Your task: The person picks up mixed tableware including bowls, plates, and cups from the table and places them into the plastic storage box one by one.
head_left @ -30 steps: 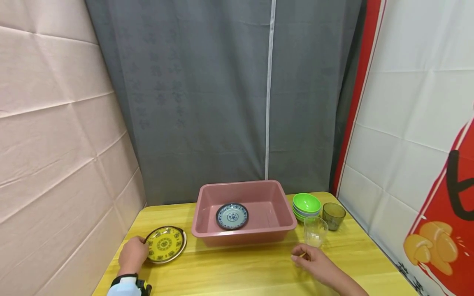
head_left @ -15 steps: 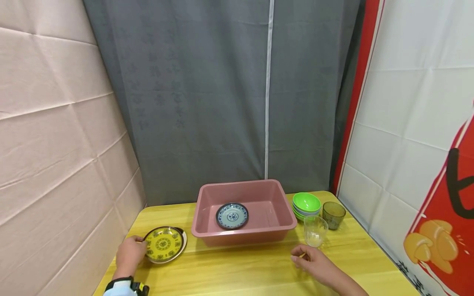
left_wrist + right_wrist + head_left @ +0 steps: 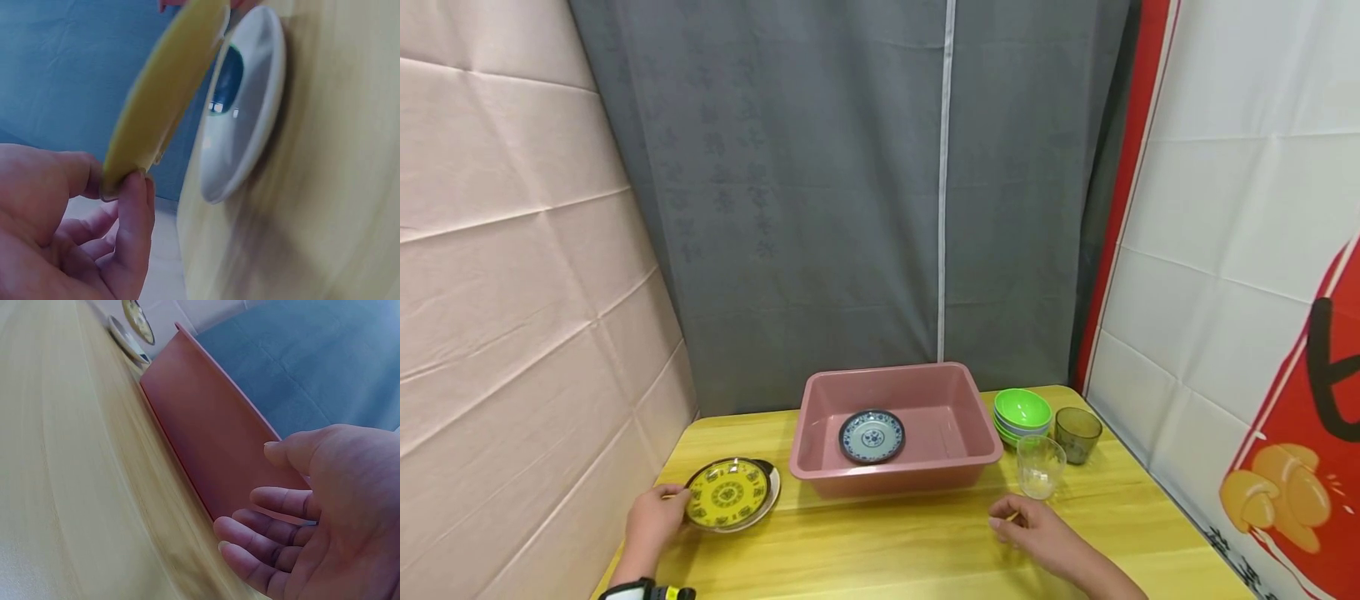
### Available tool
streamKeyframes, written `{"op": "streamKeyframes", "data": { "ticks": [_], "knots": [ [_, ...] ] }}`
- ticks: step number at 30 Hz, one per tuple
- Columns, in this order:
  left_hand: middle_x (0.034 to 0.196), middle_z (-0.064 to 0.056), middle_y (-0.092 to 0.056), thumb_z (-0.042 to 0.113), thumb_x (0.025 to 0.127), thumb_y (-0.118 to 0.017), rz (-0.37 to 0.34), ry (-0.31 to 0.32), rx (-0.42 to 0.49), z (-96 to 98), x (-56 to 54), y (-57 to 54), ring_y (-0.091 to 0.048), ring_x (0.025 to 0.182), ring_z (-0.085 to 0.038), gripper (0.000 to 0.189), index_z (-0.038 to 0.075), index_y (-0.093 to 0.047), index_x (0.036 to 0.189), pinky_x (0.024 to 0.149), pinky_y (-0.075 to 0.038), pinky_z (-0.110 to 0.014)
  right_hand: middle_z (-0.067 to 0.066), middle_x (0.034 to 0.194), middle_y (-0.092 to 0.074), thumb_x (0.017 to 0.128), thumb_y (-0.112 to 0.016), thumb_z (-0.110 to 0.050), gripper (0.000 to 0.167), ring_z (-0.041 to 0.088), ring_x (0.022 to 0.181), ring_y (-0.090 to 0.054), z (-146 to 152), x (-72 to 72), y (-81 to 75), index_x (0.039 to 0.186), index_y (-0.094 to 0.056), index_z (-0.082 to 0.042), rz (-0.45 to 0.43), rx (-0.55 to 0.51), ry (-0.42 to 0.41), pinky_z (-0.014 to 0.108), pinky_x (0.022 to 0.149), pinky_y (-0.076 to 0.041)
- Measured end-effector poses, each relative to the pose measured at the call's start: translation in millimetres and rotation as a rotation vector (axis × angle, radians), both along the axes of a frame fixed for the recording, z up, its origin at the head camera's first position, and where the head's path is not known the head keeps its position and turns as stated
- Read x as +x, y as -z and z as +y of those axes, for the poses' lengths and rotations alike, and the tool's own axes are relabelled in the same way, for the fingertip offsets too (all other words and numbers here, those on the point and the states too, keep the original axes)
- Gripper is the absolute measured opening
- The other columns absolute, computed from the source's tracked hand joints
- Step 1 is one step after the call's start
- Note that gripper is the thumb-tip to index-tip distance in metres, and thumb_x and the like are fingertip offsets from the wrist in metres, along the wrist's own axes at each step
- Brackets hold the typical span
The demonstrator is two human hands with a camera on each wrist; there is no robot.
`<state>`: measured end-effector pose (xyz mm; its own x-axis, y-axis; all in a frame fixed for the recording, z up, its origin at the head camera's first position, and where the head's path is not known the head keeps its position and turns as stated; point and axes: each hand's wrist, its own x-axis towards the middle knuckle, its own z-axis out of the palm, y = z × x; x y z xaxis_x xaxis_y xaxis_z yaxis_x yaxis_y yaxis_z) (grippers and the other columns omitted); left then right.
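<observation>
My left hand pinches the rim of a yellow patterned plate between thumb and fingers. In the left wrist view the yellow plate is tilted and lifted apart from a white plate with a dark patch, which lies on the table beneath it. From above, the yellow plate covers most of that white one. My right hand holds nothing; its fingers are loosely curled near a clear glass cup. In the right wrist view the hand hovers before the pink basin's side.
A pink basin stands mid-table with a blue-and-white plate in it. To its right are stacked bowls, green on top, and a brown-tinted cup. Grey curtain hangs behind the wooden table.
My left hand has lifted the yellow plate off the white one and drawn it slightly left, so more of the white plate shows. The right hand has stayed still.
</observation>
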<state>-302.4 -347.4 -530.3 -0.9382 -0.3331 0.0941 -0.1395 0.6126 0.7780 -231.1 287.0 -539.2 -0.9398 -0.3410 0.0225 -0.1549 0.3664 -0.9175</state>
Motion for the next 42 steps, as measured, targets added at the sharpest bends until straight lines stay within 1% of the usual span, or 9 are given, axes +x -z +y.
{"op": "streamKeyframes", "data": {
  "ticks": [3,6,9,15,23,27,32,38,42],
  "knots": [
    [0.112,-0.036,-0.069,0.019,0.105,-0.062,-0.009,0.02,0.06,-1.5,3.6,-4.6,-0.069,0.072,-0.021,0.043,-0.02,-0.066,0.125,0.063,-0.058,-0.031,0.014,0.105,-0.073,0.112,-0.068,-0.021,0.031,0.027,0.093,-0.07,-1,-0.6,-0.1,0.124,-0.068,0.007,0.001,0.01,0.005,0.037,0.074,-0.062],
    [0.119,-0.036,-0.066,0.016,0.106,-0.062,-0.023,0.041,0.159,-0.7,6.7,-10.8,-0.067,0.082,-0.019,0.044,-0.021,-0.063,0.129,0.066,-0.062,-0.031,0.013,0.105,-0.073,0.112,-0.067,-0.02,0.029,0.026,0.093,-0.069,-1,-2.0,-1.5,0.124,-0.068,0.006,0.001,0.02,0.006,0.036,0.074,-0.061],
    [0.118,-0.032,-0.066,0.013,0.107,-0.06,-0.034,0.071,0.229,0.8,11.2,-18.3,-0.066,0.086,-0.018,0.043,-0.022,-0.06,0.131,0.068,-0.064,-0.031,0.013,0.105,-0.072,0.113,-0.066,-0.02,0.028,0.027,0.093,-0.069,-2,-3.7,-3.3,0.125,-0.068,0.005,0.001,0.029,0.0,0.035,0.074,-0.061],
    [0.114,-0.024,-0.068,0.011,0.107,-0.062,-0.046,0.102,0.244,6.1,22.3,-35.4,-0.066,0.086,-0.017,0.041,-0.02,-0.061,0.133,0.07,-0.064,-0.03,0.011,0.104,-0.072,0.113,-0.065,-0.019,0.026,0.026,0.092,-0.069,-4,-5.4,-4.5,0.125,-0.069,0.004,0.008,0.04,-0.01,0.034,0.073,-0.06],
    [0.108,-0.011,-0.073,0.01,0.11,-0.062,-0.08,0.178,0.274,14.2,37.8,-55.7,-0.067,0.089,-0.016,0.037,-0.018,-0.062,0.134,0.073,-0.065,-0.032,0.013,0.106,-0.072,0.112,-0.067,-0.02,0.026,0.027,0.093,-0.07,-8,-5.1,-10.2,0.124,-0.07,0.003,0.02,0.041,-0.013,0.031,0.072,-0.059],
    [0.104,-0.006,-0.074,0.01,0.11,-0.062,-0.104,0.205,0.302,25.3,41.2,-62.0,-0.067,0.088,-0.017,0.034,-0.014,-0.065,0.134,0.073,-0.064,-0.033,0.013,0.108,-0.072,0.112,-0.067,-0.021,0.025,0.023,0.092,-0.069,-11,-6.1,-15.0,0.123,-0.071,0.001,0.036,0.048,-0.022,0.03,0.073,-0.058],
    [0.101,-0.005,-0.075,0.01,0.109,-0.062,-0.102,0.229,0.339,45.8,43.3,-65.7,-0.067,0.087,-0.019,0.032,-0.011,-0.066,0.133,0.072,-0.064,-0.034,0.014,0.108,-0.072,0.112,-0.067,-0.022,0.024,0.021,0.094,-0.069,-17,-7.3,-20.4,0.123,-0.071,0.0,0.051,0.044,-0.052,0.033,0.077,-0.061],
    [0.099,-0.007,-0.076,0.008,0.107,-0.065,-0.1,0.262,0.412,77.1,47.4,-68.1,-0.069,0.083,-0.02,0.028,-0.009,-0.068,0.13,0.069,-0.064,-0.036,0.01,0.107,-0.072,0.113,-0.065,-0.022,0.023,0.024,0.095,-0.07,-29,-6.0,-27.6,0.123,-0.071,-0.002,0.058,0.03,-0.083,0.031,0.078,-0.06],
    [0.097,-0.007,-0.076,0.007,0.104,-0.066,-0.103,0.288,0.424,101.4,49.6,-69.2,-0.069,0.08,-0.022,0.024,-0.006,-0.071,0.124,0.065,-0.064,-0.037,0.01,0.109,-0.072,0.114,-0.064,-0.022,0.023,0.027,0.096,-0.071,-39,-5.5,-31.3,0.125,-0.07,-0.002,0.042,-0.027,-0.09,0.034,0.078,-0.061]
  ]
}}
